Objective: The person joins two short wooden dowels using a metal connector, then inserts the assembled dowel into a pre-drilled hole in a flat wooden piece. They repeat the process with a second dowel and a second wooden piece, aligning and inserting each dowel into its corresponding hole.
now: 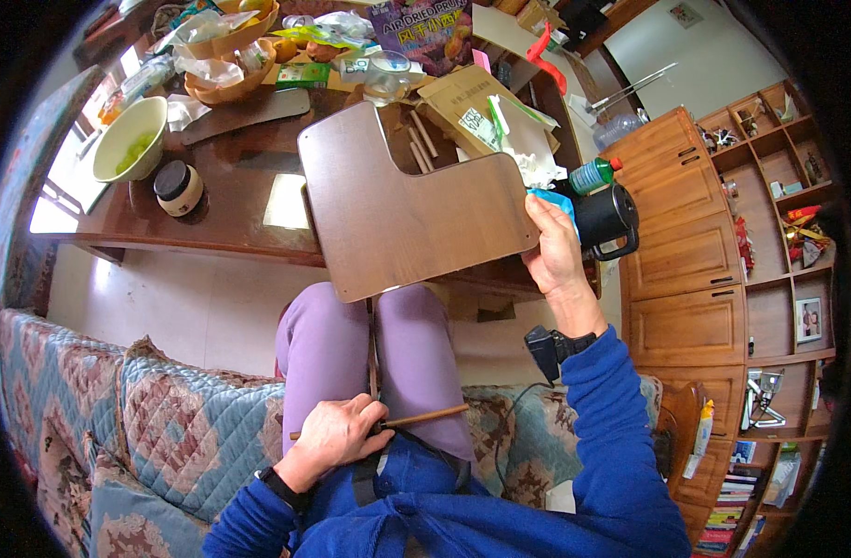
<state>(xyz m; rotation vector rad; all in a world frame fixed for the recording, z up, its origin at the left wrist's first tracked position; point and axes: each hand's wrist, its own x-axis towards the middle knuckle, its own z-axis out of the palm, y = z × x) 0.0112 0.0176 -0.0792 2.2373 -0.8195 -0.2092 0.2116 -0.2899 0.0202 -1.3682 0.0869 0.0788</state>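
Observation:
My right hand [555, 249] grips the right corner of a brown L-shaped wooden board [411, 219], with the thumb on its upper face. The board is held up over my knees and the near edge of the table. In my lap, my left hand [342, 430] is closed around a thin wooden rod [428, 416] that lies crosswise over my thighs. A narrow wooden strip [373, 358] runs between my legs up to that hand; its far end passes under the board. Several more wooden rods [422, 141] lie on the table behind the board.
The dark glossy table [230, 219] carries a pale bowl [132, 139] with green fruit, a lidded jar [178, 188], a curved wooden piece [249, 116] and a cardboard box [462, 107]. A black mug [611, 221] and green bottle [594, 175] stand near my right hand. Wooden cabinets [686, 251] line the right.

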